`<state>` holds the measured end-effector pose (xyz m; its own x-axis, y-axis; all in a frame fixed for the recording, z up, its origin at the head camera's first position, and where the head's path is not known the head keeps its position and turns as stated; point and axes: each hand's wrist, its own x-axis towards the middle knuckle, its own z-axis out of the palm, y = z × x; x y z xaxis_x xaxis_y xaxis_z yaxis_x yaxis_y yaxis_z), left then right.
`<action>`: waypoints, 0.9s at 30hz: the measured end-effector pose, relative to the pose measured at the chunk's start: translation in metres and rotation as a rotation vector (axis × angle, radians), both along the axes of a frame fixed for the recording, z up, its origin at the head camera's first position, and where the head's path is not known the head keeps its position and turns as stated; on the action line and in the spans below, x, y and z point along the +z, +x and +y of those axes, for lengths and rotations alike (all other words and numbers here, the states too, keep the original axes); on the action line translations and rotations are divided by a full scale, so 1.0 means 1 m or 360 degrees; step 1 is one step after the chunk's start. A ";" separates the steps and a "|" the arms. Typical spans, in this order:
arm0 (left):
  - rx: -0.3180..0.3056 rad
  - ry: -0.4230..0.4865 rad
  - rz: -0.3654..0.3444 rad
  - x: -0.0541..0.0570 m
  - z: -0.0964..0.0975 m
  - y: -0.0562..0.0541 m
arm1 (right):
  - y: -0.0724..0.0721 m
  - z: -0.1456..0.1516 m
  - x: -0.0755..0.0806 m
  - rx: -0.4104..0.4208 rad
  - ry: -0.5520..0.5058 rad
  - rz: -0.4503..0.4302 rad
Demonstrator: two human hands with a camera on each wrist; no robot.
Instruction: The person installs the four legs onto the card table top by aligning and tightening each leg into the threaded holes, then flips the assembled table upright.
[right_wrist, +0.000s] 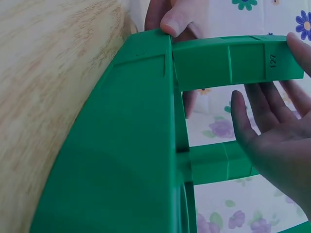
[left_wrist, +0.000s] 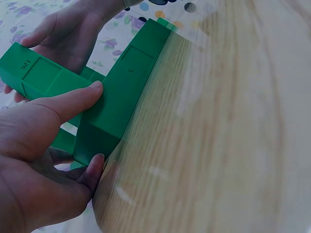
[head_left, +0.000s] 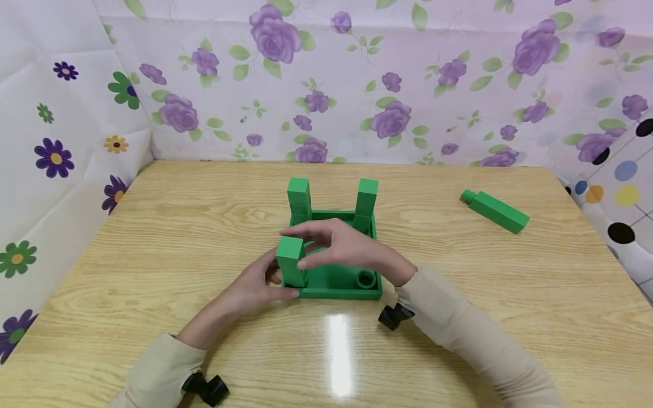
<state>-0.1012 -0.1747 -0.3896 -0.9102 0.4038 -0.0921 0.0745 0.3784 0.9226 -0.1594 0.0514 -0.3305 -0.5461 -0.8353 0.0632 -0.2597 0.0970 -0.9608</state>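
A small green square tabletop (head_left: 336,294) lies underside up, its rim raised. Three green square table legs stand on it: a front-left leg (head_left: 292,262), a back-left leg (head_left: 299,198) and a back-right leg (head_left: 367,198). At its front-right corner shows a round threaded socket (head_left: 365,278). My left hand (head_left: 255,283) grips the front-left corner, thumb on the front wall (left_wrist: 131,73). Around the upper part of the front-left leg is my right hand (head_left: 339,243), thumb on one face and fingers behind it. The number 127 marks that leg (right_wrist: 248,60) in the right wrist view.
Another green leg (head_left: 497,211) with a threaded end lies on its side on the wooden table (head_left: 178,226), to the right. A flowered cloth (head_left: 326,85) hangs behind the table, and patterned cloth covers both sides. Black wrist mounts (head_left: 395,315) are on both sleeves.
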 end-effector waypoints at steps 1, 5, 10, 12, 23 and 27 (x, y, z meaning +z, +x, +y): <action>-0.0002 0.0001 0.0003 -0.001 0.000 0.000 | 0.000 -0.001 0.000 0.0014 -0.0010 0.0006; -0.0001 -0.0004 0.0016 -0.002 -0.001 0.000 | 0.001 -0.002 0.001 0.0063 -0.0042 0.0034; 0.0003 -0.0017 0.0046 -0.001 -0.001 -0.001 | 0.004 -0.004 0.000 -0.0007 -0.0025 0.0171; 0.0001 -0.0024 0.0056 -0.001 -0.001 -0.001 | 0.008 -0.006 -0.001 -0.0078 -0.0001 0.0294; 0.0023 -0.0007 0.0027 0.001 0.001 0.000 | 0.027 -0.014 -0.005 -0.0480 0.0009 0.0658; 0.0034 -0.0001 0.0006 0.001 0.002 0.001 | 0.031 -0.015 -0.007 -0.0540 -0.0016 0.0653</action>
<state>-0.1005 -0.1726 -0.3886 -0.9189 0.3842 -0.0889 0.0698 0.3803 0.9222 -0.1287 0.0363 -0.3373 -0.7141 -0.6144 0.3355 -0.5699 0.2320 -0.7883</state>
